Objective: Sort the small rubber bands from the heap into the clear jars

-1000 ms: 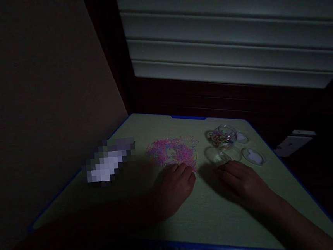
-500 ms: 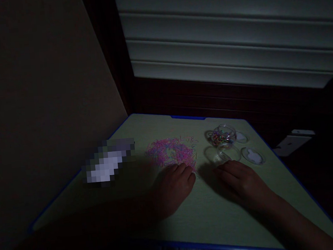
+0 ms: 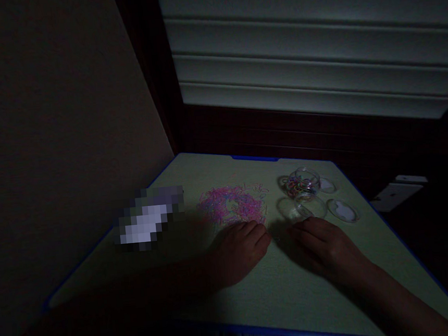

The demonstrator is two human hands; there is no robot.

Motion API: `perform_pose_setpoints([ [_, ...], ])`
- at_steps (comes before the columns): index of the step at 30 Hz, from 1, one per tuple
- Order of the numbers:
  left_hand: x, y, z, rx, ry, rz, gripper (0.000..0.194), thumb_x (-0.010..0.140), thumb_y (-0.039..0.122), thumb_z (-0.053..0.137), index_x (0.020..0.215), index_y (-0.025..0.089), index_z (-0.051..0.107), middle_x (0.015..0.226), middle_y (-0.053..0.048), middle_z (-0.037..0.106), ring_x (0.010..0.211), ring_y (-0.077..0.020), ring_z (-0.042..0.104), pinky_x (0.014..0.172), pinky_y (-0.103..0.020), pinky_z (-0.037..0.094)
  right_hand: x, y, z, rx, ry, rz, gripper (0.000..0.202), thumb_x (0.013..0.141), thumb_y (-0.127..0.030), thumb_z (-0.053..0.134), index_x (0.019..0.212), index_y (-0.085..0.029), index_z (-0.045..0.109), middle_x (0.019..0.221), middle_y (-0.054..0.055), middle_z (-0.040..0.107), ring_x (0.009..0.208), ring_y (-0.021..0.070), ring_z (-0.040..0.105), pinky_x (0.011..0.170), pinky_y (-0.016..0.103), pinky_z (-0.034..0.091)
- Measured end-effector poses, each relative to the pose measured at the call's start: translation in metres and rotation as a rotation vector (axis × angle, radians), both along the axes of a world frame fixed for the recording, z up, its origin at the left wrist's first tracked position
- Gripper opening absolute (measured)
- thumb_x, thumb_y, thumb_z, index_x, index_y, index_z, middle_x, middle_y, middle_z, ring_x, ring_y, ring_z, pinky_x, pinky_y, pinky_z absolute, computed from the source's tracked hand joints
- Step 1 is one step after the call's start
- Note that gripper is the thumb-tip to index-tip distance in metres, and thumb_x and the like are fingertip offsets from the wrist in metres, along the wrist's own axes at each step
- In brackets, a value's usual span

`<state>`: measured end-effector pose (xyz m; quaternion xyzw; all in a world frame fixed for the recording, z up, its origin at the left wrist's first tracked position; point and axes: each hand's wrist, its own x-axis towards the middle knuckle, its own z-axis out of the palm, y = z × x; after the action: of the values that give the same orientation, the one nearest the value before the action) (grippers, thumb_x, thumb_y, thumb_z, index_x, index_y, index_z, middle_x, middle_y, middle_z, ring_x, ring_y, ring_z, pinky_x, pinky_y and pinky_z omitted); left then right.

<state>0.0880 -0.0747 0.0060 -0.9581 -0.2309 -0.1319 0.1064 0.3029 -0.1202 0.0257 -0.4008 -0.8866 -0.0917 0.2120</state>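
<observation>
A loose heap of small, thin bands, mostly pink with some blue and purple, is spread on the table. At its lower right edge rests my left hand, its fingers curled together; anything between the fingertips is hidden. Across a short gap, my right hand is also closed, thumb and fingers pinched in shadow, and what they may hold does not show. Just beyond it is a clear round tub. Behind that tub stands another clear tub with darker multicoloured bands in it.
Two clear lids with white labels, a front lid and a back lid, lie right of the tubs. A pixelated object is at the table's left. The pale table has a blue edge. White boxes are beyond its right side.
My left hand has shifted slightly right, toward my right hand, along the heap's lower edge. My right hand stays nearly in place. The view has moved a little.
</observation>
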Motion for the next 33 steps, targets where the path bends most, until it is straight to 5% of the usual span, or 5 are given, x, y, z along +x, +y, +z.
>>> perform_pose_setpoints([
  [10,0.001,0.003,-0.004,-0.092,-0.074,-0.043,0.016,0.087,0.018,0.036,0.082,0.015,0.050,0.081,-0.003,0.049,0.079,-0.0139,0.046,0.072,-0.028,0.040,-0.020,-0.007,-0.006,-0.261,0.246,-0.031,0.019,0.083,-0.019,0.044,0.098,-0.016,0.055,0.084,0.006,0.058,0.077,0.0153,0.052,0.071,0.031,0.043],
  [33,0.000,0.001,-0.002,-0.030,-0.024,-0.074,0.013,0.085,0.014,0.037,0.080,0.015,0.048,0.080,-0.003,0.049,0.076,-0.0145,0.045,0.066,-0.028,0.038,-0.018,-0.001,-0.016,-0.178,0.140,-0.038,0.015,0.083,-0.021,0.045,0.079,-0.015,0.058,0.071,0.004,0.057,0.067,0.0132,0.049,0.067,0.030,0.039],
])
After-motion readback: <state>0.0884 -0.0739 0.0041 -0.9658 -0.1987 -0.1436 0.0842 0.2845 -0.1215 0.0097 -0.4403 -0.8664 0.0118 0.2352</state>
